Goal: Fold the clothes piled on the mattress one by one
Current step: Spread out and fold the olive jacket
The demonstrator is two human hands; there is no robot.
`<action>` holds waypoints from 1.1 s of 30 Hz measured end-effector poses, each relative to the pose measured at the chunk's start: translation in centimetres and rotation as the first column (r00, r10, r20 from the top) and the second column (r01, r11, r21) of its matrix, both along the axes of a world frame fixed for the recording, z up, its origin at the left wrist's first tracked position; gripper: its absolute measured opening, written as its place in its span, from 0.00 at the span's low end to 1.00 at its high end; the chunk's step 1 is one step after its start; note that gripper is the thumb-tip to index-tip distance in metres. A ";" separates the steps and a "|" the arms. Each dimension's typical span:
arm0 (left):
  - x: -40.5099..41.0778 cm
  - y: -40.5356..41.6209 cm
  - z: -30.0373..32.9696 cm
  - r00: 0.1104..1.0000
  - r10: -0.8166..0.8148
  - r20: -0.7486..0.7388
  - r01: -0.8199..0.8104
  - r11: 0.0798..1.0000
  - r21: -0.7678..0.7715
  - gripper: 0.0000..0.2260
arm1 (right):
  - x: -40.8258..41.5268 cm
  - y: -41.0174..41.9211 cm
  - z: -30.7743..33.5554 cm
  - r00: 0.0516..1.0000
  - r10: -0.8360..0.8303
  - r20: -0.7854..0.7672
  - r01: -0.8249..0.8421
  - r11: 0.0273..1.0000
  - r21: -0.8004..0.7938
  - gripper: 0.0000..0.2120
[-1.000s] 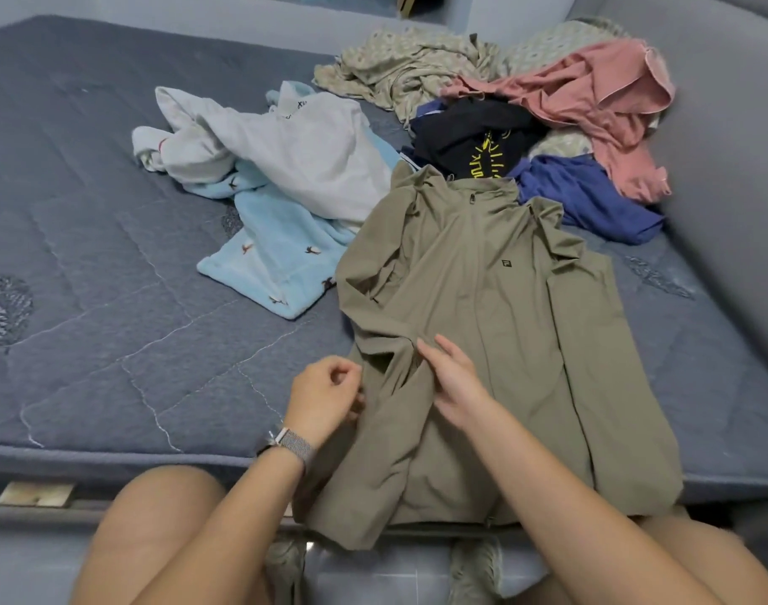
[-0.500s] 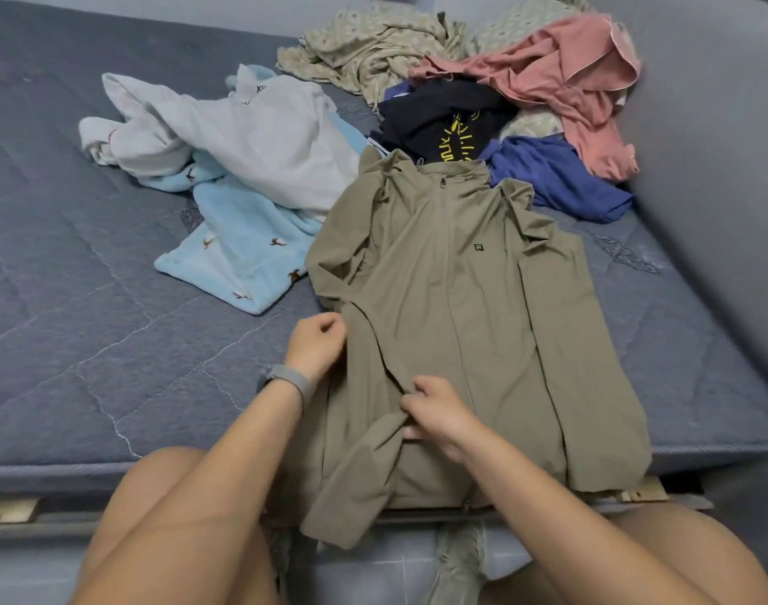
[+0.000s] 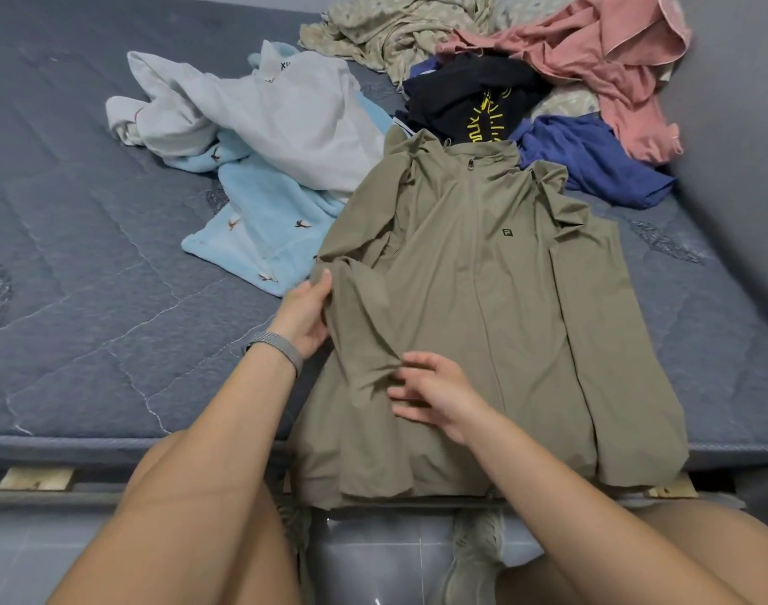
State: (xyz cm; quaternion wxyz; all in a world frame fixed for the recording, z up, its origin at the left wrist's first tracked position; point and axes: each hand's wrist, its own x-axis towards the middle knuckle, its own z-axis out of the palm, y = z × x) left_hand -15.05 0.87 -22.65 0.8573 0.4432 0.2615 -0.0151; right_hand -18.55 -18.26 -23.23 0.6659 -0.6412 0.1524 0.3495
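Here left hand pinches the olive jacket's edge; right hand, fingers spread, flattens its sleeve.

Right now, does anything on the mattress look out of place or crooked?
Yes: the olive jacket's hem hangs over the mattress front edge, and its sleeve by the left hand lies bunched across the front.

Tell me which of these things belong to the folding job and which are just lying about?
Part of the job:
olive jacket, held by left hand and right hand
white top
light blue fleece
black shirt
blue garment
pink garment
patterned beige garment

Just there:
mattress
grey shoes
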 end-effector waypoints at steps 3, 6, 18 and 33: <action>0.1 0.4 -0.2 0.996 -0.049 0.077 0.045 0.998 0.048 0.15 | -1.6 0.4 -0.1 0.985 0.170 -0.027 -0.172 0.976 -0.132 0.14; -0.9 -1.2 0.2 0.972 -0.180 0.150 0.127 0.943 0.308 0.22 | -3.0 2.2 -0.7 0.976 0.169 0.138 -0.120 0.944 -0.308 0.30; -2.1 -1.6 1.7 0.962 -0.185 0.203 0.058 0.859 0.508 0.22 | -2.7 2.2 1.2 0.950 -0.040 -0.310 0.189 0.863 0.469 0.13; -3.4 -2.3 1.6 0.959 -0.270 0.089 0.177 0.812 0.556 0.36 | -3.9 0.8 -2.6 0.921 0.232 0.314 -0.027 0.840 -0.542 0.14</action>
